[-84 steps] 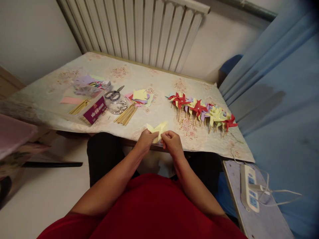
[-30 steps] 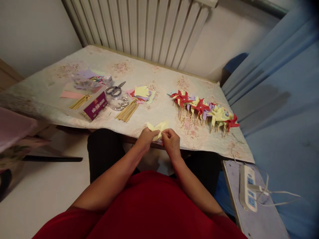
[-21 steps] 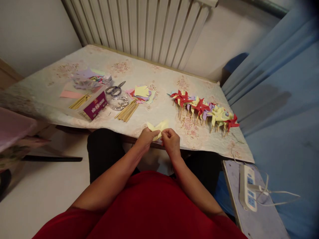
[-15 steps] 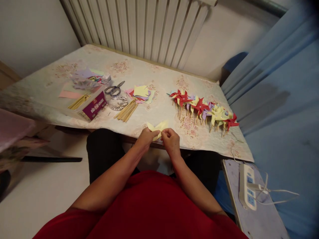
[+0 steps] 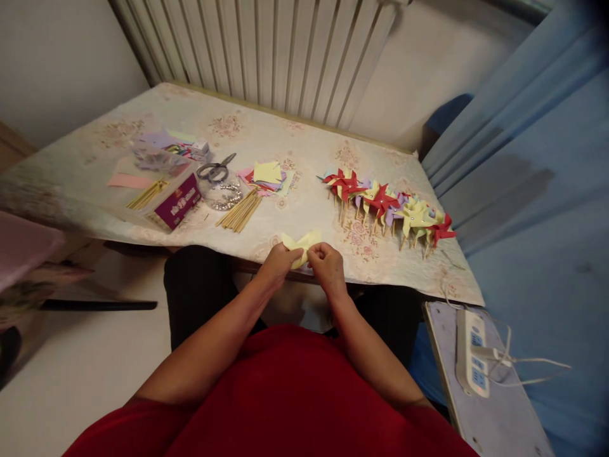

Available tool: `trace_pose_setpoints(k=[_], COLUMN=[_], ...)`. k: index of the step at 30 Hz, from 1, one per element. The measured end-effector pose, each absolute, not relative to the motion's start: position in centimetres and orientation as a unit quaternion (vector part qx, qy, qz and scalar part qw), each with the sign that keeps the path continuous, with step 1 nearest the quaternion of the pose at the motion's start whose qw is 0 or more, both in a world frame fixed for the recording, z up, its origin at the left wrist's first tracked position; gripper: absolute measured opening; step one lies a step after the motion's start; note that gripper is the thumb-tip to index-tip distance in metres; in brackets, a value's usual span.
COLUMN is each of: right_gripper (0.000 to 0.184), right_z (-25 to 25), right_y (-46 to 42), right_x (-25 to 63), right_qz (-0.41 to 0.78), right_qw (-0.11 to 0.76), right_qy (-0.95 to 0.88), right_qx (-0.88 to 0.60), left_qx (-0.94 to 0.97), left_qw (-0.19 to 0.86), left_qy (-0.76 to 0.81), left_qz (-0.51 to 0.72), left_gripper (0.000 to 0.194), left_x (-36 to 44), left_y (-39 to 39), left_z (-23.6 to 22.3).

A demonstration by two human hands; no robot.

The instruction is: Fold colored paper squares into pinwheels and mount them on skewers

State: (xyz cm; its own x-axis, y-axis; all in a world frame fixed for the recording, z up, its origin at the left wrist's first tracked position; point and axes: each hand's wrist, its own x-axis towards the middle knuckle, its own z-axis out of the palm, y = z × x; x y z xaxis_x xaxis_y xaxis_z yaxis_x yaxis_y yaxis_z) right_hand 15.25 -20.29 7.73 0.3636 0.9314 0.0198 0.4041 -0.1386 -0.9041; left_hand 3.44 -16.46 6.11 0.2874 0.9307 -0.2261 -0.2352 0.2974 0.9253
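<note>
At the table's front edge, my left hand grips a pale yellow paper pinwheel, its corners partly folded in. My right hand pinches the same paper from the other side, thumb against fingertip; whether a pin is in that pinch is too small to tell. Beyond my hands lies a bundle of thin wooden sticks. A stack of cut coloured paper squares, yellow on top, rests behind the sticks. To the right stand several finished pinwheels in red, yellow and purple on sticks.
Scissors lie across a clear dish of small shiny pieces. A plastic box with a purple label holds more sticks, with paper scraps behind it. A power strip with cables sits on a side stand at right.
Both hands stay almost in place on the yellow paper, its folded corners shifting slightly. The view has moved a little; the things on the table are unchanged.
</note>
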Motion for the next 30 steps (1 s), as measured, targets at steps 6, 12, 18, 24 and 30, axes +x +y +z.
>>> trace_pose_setpoints(k=[6, 12, 18, 24, 30], right_gripper=[0.011, 0.011, 0.010, 0.011, 0.011], right_z=[8.2, 8.3, 8.7, 8.8, 8.6], right_y=[-20.3, -20.1, -19.7, -19.6, -19.6], right_x=[15.5, 15.9, 16.2, 16.2, 16.1], right_qz=[0.320, 0.321, 0.311, 0.298, 0.299], right_qw=[0.446, 0.425, 0.406, 0.390, 0.395], right_qy=[-0.488, -0.507, -0.525, -0.536, -0.536], right_qx=[-0.678, -0.678, -0.680, -0.687, -0.684], left_qx=[0.415, 0.418, 0.409, 0.413, 0.416], left_qw=[0.692, 0.691, 0.697, 0.690, 0.677], left_qy=[0.410, 0.416, 0.407, 0.408, 0.423], left_qz=[0.425, 0.418, 0.425, 0.432, 0.435], left_gripper=[0.021, 0.024, 0.031, 0.032, 0.029], left_x=[3.3, 3.3, 3.4, 3.5, 3.6], left_y=[-16.5, -16.6, -16.6, -16.6, -16.6], left_z=[6.1, 6.7, 6.9, 6.6, 6.5])
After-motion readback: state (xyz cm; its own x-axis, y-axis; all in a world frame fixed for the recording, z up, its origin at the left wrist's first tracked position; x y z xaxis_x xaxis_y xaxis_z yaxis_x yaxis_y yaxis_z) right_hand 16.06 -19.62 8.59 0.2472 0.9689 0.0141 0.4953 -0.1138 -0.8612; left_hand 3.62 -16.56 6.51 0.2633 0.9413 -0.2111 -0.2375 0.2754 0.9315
